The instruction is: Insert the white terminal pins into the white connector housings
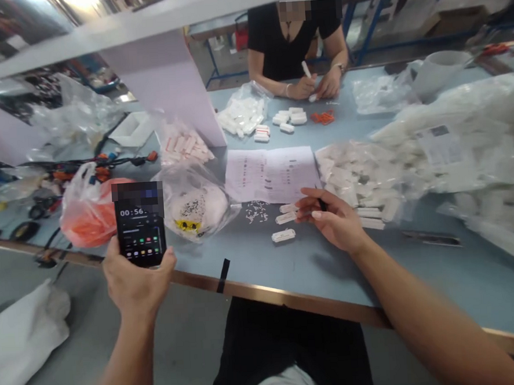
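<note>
My left hand (136,281) grips a black smartphone (141,240), its lit screen showing a timer and rows of icons. Over the table, my right hand (335,219) has bent fingers around a thin dark object (322,203), too small to make out. Just left of its fingertips lie two white plastic cases (287,217). A third white case (283,235), with small print on it, rests nearer the table edge. Behind these cases, tiny white pieces (257,213) are scattered on the blue surface.
Printed sheets (271,174) lie behind the cases. A bag of small parts (197,205) and an orange-filled bag (93,214) stand left. Bags of white parts (360,174) and a metal strip (431,239) are right. Across the table, a person (298,50) handles white pieces.
</note>
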A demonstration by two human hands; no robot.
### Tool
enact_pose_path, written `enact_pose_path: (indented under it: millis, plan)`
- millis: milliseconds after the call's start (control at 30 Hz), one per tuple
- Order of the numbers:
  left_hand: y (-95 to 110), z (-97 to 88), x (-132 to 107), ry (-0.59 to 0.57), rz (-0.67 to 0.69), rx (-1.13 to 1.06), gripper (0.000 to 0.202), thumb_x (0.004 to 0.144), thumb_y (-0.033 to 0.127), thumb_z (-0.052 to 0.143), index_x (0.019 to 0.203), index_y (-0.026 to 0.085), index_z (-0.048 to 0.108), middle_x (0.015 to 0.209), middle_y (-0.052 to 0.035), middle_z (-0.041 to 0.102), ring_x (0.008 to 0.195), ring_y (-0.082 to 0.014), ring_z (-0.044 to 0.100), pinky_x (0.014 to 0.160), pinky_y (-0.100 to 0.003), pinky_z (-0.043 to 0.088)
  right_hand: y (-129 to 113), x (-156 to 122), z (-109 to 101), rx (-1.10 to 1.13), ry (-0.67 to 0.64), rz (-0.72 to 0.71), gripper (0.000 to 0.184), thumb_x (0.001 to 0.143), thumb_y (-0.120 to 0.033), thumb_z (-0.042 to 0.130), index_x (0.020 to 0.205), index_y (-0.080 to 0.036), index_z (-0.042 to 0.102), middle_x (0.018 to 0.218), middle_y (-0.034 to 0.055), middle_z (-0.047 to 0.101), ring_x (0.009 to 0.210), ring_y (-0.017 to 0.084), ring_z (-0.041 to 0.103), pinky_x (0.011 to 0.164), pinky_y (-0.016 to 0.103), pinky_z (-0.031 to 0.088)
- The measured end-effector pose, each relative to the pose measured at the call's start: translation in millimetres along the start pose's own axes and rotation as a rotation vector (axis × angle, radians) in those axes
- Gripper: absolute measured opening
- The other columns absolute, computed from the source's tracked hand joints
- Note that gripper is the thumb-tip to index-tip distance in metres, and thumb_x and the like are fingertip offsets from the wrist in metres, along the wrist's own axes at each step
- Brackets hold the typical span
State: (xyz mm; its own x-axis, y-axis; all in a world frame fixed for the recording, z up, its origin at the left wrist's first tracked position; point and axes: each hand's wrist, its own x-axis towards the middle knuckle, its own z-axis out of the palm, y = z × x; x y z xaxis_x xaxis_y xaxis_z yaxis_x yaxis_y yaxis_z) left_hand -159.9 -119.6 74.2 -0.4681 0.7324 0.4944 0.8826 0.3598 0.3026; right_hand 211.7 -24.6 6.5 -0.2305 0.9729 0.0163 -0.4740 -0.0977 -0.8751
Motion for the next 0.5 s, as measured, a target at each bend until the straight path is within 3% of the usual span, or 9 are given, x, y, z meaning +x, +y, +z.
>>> enact_pose_path:
  millis: [100, 200, 300, 500]
  plan:
    - [-26, 3.6, 5, -0.086, -0.179, 0.077, 0.086, 0.074, 0.051, 0.074, 0.146, 0.02, 0.04, 0.137, -0.0178, 0.056, 0.126, -0.0504, 0.053, 0.099, -0.075, 0.045, 1, -2, 0, -0.046, -0.003, 0.014, 0.046, 0.074, -0.024, 0.076, 0.119, -0.028, 0.069, 0.102, 0.003, 0.071, 0.082, 0.018, 0.068, 0.082, 0.042, 0.059]
    - [-35, 15.9, 7, -0.187, -0.294, 0.191, 0.088, 0.072, 0.048, 0.072, 0.144, 0.008, 0.041, 0.135, -0.0252, 0.056, 0.127, -0.0461, 0.054, 0.103, -0.062, 0.047, 3, -2, -3, -0.095, -0.02, 0.014, 0.044, 0.076, -0.027, 0.075, 0.12, -0.029, 0.069, 0.103, 0.0035, 0.071, 0.083, 0.018, 0.068, 0.082, 0.041, 0.059]
    - [-37, 26.7, 7, -0.27, -0.289, 0.265, 0.091, 0.073, 0.046, 0.07, 0.145, 0.002, 0.037, 0.133, -0.0276, 0.055, 0.128, -0.0429, 0.054, 0.106, -0.054, 0.047, 3, -2, -7, -0.13, -0.03, 0.005, 0.044, 0.077, -0.029, 0.075, 0.12, -0.03, 0.069, 0.102, 0.0037, 0.071, 0.083, 0.019, 0.068, 0.081, 0.04, 0.059]
    - [-38, 36.8, 10, -0.344, -0.244, 0.284, 0.091, 0.073, 0.048, 0.068, 0.144, 0.001, 0.035, 0.13, -0.0279, 0.056, 0.122, -0.042, 0.056, 0.102, -0.052, 0.047, 3, -2, -10, -0.169, -0.026, 0.018, 0.042, 0.078, -0.029, 0.075, 0.12, -0.033, 0.069, 0.102, 0.0032, 0.07, 0.083, 0.018, 0.068, 0.08, 0.038, 0.059]
